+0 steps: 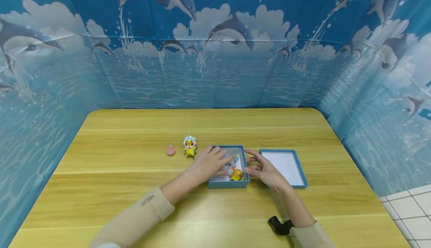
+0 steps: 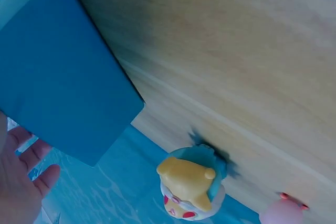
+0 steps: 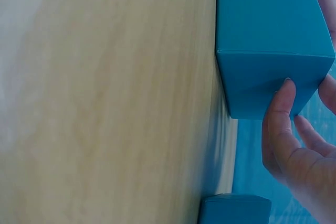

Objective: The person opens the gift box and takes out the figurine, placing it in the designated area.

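Observation:
A blue box (image 1: 229, 184) with a pale inside stands on the table. In it lie small toys: a yellow-orange figure (image 1: 237, 174), a bluish figure (image 1: 236, 158) and whitish translucent pieces (image 1: 230, 171). Over the box's left side reaches my left hand (image 1: 210, 162), fingers spread above the toys; part of the contents is hidden beneath it. From the right, the fingertips of my right hand (image 1: 266, 171) touch the box's right wall, which the right wrist view shows close up. The left wrist view catches the left hand (image 2: 23, 182) beside the box rim.
Left of the box stand a yellow figure in a white hood (image 1: 190, 147) and a pink duck toy (image 1: 170, 150). A shallow blue lid (image 1: 283, 165), white inside, lies right of the box. Near the right wrist sits a black object (image 1: 280, 226). A dolphin-print curtain (image 1: 215, 72) hangs behind the table.

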`<action>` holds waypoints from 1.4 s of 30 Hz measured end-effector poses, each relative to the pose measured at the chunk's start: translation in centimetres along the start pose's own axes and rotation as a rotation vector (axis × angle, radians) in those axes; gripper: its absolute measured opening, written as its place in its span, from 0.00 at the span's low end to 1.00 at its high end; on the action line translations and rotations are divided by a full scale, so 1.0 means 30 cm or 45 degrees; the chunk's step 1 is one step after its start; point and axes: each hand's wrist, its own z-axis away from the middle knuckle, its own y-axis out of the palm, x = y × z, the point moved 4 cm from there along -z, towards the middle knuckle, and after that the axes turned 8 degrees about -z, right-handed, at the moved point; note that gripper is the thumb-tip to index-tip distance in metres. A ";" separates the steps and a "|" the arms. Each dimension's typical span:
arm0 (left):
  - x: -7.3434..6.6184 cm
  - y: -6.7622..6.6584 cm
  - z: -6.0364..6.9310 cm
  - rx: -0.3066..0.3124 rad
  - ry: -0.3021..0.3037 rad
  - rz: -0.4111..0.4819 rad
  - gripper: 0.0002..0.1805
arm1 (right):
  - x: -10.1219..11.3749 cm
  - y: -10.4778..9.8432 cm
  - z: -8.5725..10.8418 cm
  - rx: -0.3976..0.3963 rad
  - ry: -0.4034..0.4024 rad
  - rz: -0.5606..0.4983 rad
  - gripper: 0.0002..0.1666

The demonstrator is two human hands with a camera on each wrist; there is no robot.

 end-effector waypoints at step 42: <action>-0.085 0.038 -0.067 0.174 0.258 -0.043 0.27 | -0.003 0.000 0.000 0.033 -0.010 -0.012 0.39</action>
